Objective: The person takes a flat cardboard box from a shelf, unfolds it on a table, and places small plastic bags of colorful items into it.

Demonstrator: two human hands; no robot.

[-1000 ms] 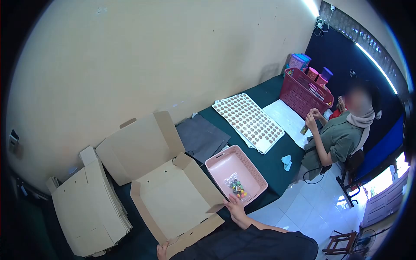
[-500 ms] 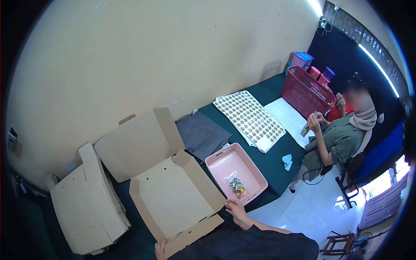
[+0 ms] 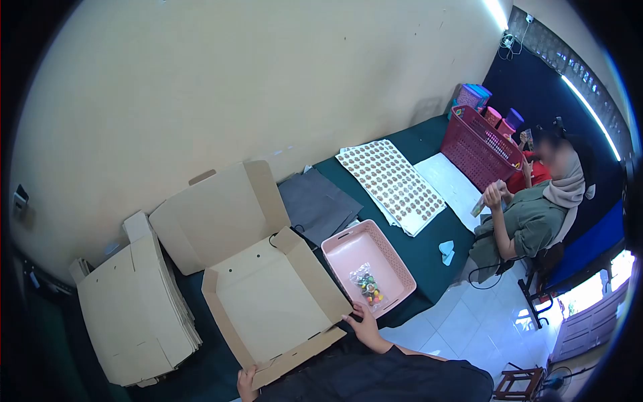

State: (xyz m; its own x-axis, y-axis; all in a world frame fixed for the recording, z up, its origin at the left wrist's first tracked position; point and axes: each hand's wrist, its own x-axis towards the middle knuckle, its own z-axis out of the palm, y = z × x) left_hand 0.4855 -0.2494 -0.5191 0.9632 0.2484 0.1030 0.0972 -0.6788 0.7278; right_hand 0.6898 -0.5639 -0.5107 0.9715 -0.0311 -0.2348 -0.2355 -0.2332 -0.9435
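Note:
An open cardboard box [image 3: 268,301] lies before me, its lid [image 3: 214,218] raised against the wall and its front flap [image 3: 298,357] folded outward. At the near left corner, my left hand [image 3: 246,383] is closed on the edge of that flap. My right hand [image 3: 367,328] grips the near right corner of the box, thumb and fingers on the cardboard. Just beyond it stands a pink basket [image 3: 375,251] holding a clear bag of colourful sweets [image 3: 367,285].
Flattened cardboard boxes [image 3: 130,308] are stacked at left. Black bags [image 3: 318,204], sticker sheets [image 3: 392,184] and a maroon basket [image 3: 479,147] lie along the green-covered table [image 3: 429,264]. A co-worker [image 3: 526,214] sits at right holding a small packet; another person in red is behind.
My right hand has shifted slightly and now holds the box corner between thumb and fingers. The camera view moved a little. The co-worker's hands have moved slightly.

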